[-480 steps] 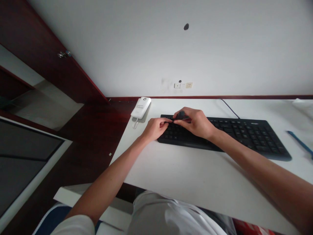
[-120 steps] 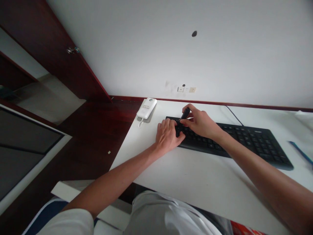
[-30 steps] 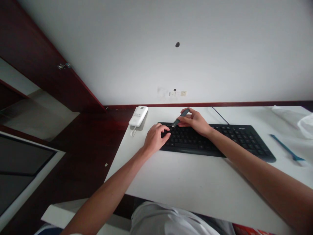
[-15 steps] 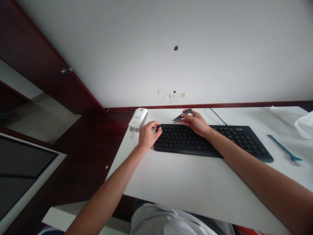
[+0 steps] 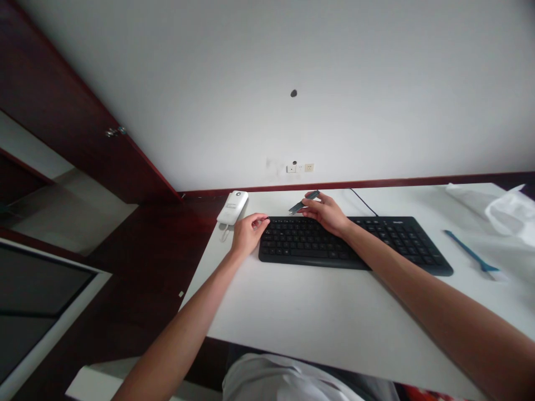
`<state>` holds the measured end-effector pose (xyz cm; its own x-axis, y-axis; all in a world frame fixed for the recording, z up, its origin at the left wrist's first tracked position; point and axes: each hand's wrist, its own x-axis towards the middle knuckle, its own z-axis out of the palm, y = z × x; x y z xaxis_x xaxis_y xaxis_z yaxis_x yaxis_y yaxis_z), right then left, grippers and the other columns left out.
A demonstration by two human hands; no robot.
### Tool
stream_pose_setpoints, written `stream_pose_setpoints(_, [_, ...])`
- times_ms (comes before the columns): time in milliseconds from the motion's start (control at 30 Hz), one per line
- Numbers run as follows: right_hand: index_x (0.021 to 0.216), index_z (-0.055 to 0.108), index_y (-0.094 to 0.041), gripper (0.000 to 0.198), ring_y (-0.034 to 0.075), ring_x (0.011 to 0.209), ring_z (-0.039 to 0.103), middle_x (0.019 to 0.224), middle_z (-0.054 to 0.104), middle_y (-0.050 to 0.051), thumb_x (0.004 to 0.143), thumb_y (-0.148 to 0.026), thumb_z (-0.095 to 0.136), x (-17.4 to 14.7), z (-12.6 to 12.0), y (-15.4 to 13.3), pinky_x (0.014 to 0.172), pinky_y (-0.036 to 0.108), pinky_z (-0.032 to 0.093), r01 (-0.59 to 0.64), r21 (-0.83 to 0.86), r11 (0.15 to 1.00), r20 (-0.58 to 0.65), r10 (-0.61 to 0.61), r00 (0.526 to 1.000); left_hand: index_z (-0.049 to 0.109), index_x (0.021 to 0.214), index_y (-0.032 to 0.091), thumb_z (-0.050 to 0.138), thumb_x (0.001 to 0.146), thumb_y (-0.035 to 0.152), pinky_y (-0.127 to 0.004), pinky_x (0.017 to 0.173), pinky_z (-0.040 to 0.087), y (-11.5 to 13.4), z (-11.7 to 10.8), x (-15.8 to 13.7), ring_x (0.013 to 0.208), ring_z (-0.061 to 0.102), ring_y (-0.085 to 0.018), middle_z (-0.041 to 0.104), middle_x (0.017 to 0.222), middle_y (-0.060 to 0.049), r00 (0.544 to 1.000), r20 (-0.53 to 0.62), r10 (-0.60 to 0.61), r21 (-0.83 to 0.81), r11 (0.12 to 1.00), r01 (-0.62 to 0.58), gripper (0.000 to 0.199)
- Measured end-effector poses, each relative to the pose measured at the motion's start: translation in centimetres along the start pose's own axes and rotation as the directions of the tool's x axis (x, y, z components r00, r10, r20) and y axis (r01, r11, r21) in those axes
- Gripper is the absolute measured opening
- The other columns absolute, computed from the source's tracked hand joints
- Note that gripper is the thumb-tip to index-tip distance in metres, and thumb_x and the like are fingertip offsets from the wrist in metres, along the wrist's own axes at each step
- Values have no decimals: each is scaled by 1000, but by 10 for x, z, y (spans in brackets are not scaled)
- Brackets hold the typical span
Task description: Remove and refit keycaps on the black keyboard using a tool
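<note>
A black keyboard [image 5: 313,253] lies on the white table. At its far left corner is my left hand [image 5: 247,231], thumb and forefinger closed on the keyboard's edge. My right hand [image 5: 326,213] is over the back edge of the keyboard, closed around a slim dark-grey tool [image 5: 304,203] with a metallic tip. The tool is tilted, its tip pointing left and down towards my left hand. Its exact kind is too small to make out. My right wrist and forearm cover part of the keys.
A white handheld device [image 5: 233,208] with a strap lies at the table's far left. To the right are a blue brush [image 5: 470,250] and a crumpled white plastic bag [image 5: 512,211]. The keyboard's cable [image 5: 363,201] runs towards the wall, which has sockets [image 5: 300,168].
The view has shifted slightly, moving the table items left in the picture. My left thumb and forefinger have drawn closer together at the keyboard's corner. The right hand keeps hold of the tool.
</note>
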<state>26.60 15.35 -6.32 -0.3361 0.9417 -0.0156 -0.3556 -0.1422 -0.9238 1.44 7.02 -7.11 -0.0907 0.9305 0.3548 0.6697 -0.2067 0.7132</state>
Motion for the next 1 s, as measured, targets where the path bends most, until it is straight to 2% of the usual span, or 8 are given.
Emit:
stream_pose_setpoints(133, [95,61,-21,37,19,82,76,88,77,4,73,-32,89,0,0,0,72,27,57,-11,1,1000,-11,11,1000,78,104,22,69,92,34,-31,79,55,-1,0,-1,79,69,-17,80,100,-3,1000,-6,5,-21,1000,-6,18])
stream_pose_setpoints(267, [96,62,-20,37,18,81,75,86,77,3,73,-33,89,-1,1,-1,72,26,57,-13,-7,1000,-17,13,1000,75,108,24,70,93,30,-32,86,56,8,2,-6,87,70,-17,78,103,-2,988,43,150,9,989,-150,17])
stream_pose_setpoints(400, [95,63,-20,35,18,81,75,87,77,3,74,-33,88,-1,1,-2,72,27,57,-17,-13,1000,-17,17,1000,75,101,26,71,93,28,-35,90,56,21,6,-14,96,70,-19,77,99,-2,949,126,289,74,951,-299,9])
stream_pose_setpoints(600, [95,62,-21,36,18,82,75,87,77,4,74,-33,88,-1,1,-2,74,28,57,-16,-15,1000,-6,16,1000,74,101,26,71,94,27,-36,90,56,28,9,-17,98,68,-19,77,100,-1,918,165,359,116,918,-380,9])
stream_pose_setpoints(800, [93,65,-20,33,18,82,74,88,77,3,74,-32,88,-2,2,-3,74,27,56,-13,-4,1000,-15,13,1000,75,97,26,71,94,26,-37,90,56,23,7,-14,97,67,-20,77,97,-1,919,169,356,125,917,-378,6])
stream_pose_setpoints(1000, [89,67,-20,27,18,84,74,91,77,4,75,-31,87,-2,3,-4,73,27,56,-11,9,1000,-17,11,1000,76,97,26,69,95,30,-36,91,55,14,7,-13,97,68,-20,77,98,-2,951,148,271,58,958,-281,8])
